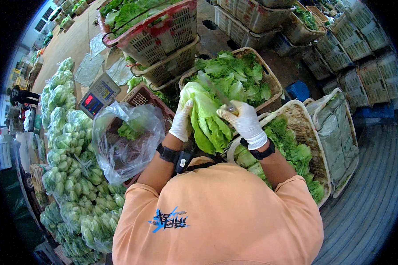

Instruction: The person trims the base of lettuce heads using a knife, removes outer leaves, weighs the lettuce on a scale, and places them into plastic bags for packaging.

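Observation:
My left hand [181, 120], in a white glove, is closed around the side of a pale green lettuce head [203, 110]. The lettuce is held in front of my chest, its leaves hanging down toward me. My right hand [244, 121], gloved too, grips a knife [229, 106] by its handle. The blade is blurred and points up and left across the top right of the lettuce; whether it touches the leaves I cannot tell. Just beyond is a basket [273, 78] heaped with loose lettuce leaves. Below my right forearm a crate [301, 115] holds more lettuce heads.
An open clear plastic bag [110, 154] lines a dark red crate [141, 95] at left, with some lettuce inside. Behind it stands a digital scale [99, 95]. Bagged greens [73, 176] are piled far left. Stacked crates [163, 37] rise ahead; more crates [353, 39] stand right.

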Tool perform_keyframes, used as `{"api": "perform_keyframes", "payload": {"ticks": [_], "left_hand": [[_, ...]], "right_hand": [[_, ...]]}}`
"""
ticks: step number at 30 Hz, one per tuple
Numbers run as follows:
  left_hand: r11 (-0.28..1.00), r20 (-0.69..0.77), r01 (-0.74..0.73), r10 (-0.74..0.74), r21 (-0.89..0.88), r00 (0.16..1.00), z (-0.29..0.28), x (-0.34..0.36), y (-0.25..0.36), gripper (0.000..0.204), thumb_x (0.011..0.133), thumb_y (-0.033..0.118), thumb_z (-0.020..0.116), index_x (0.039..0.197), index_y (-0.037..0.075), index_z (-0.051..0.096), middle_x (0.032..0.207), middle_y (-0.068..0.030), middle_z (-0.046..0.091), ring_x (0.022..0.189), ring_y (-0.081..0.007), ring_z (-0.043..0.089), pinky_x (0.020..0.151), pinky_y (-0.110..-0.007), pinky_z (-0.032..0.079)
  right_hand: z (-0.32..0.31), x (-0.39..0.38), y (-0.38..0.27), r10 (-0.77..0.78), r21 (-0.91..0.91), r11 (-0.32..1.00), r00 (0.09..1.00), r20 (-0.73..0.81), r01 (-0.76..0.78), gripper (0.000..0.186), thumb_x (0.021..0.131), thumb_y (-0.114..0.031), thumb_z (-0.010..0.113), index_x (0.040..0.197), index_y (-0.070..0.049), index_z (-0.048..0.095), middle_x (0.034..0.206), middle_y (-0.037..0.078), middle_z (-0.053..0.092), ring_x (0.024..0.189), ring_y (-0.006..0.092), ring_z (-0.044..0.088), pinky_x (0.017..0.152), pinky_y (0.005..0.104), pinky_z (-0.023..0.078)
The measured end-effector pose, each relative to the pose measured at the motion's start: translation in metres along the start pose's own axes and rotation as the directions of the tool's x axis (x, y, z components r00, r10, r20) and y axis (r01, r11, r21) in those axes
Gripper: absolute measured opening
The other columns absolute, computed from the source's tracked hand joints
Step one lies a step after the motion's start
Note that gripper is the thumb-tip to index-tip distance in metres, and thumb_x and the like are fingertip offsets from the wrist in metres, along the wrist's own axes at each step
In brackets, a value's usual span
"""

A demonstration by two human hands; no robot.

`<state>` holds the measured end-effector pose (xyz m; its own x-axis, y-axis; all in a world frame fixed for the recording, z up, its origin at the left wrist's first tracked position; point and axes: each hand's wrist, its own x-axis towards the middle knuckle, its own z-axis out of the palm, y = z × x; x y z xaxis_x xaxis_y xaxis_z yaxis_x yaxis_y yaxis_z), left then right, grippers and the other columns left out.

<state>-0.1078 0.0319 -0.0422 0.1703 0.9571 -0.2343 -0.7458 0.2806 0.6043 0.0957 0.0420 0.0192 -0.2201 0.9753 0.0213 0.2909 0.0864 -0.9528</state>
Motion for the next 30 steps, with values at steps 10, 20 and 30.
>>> {"api": "perform_keyframes", "payload": {"ticks": [10,20,30], "left_hand": [[0.964,-0.014,-0.096,0.102,0.248,0.995,0.018,-0.006,-0.003,0.047,0.093,0.025,0.056,0.132,0.011,0.036,0.123,-0.0066,0.049,0.112,-0.0204,0.049,0.096,-0.036,0.041],[0.948,0.043,-0.13,0.123,0.291,0.992,0.016,-0.002,-0.005,0.063,0.09,0.035,0.058,0.14,0.012,0.029,0.131,-0.009,0.045,0.116,-0.0238,0.048,0.097,-0.037,0.041],[0.914,0.064,-0.167,0.154,0.37,0.986,0.019,-0.001,0.013,0.044,0.077,0.017,0.074,0.11,0.008,0.046,0.104,-0.0033,0.056,0.097,-0.014,0.054,0.086,-0.03,0.046]], "right_hand": [[0.019,-0.002,0.011,-0.082,-0.005,0.996,0.956,-0.283,0.083,0.039,0.078,-0.034,0.073,0.081,0.001,0.058,0.063,0.011,0.056,0.058,0.0171,0.054,0.058,0.0311,0.045],[0.018,-0.007,0.036,0.092,-0.018,0.996,0.995,-0.037,-0.092,0.041,0.081,-0.039,0.069,0.085,0.001,0.061,0.069,0.012,0.056,0.06,0.0225,0.05,0.061,0.0334,0.044],[-0.011,-0.012,0.007,0.154,0.253,0.951,0.981,0.118,-0.18,0.027,0.079,-0.019,0.075,0.094,-0.003,0.059,0.077,-0.005,0.053,0.068,0.0047,0.046,0.062,0.0217,0.043]]}}
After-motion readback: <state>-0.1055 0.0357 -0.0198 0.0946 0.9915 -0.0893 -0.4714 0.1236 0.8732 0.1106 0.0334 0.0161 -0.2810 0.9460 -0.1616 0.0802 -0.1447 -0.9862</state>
